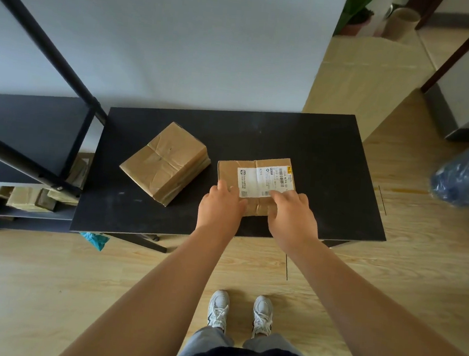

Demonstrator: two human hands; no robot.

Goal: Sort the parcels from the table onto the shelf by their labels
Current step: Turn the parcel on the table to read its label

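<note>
Two brown cardboard parcels lie on the black table (328, 157). The flat parcel (234, 172) near the middle carries a white shipping label (265, 180) facing up. My left hand (220, 208) grips its near left corner and my right hand (292, 215) grips its near right edge, fingers over the label's lower part. The parcel rests on the tabletop. A thicker taped parcel (165, 162) sits turned at an angle to the left, with no label showing on its top.
A black metal shelf (33, 129) stands against the table's left side, and several parcels (31, 198) lie on its lower level. A blue plastic bag (467, 174) lies on the wooden floor at right. A teal scrap (94, 240) hangs under the table's front left corner.
</note>
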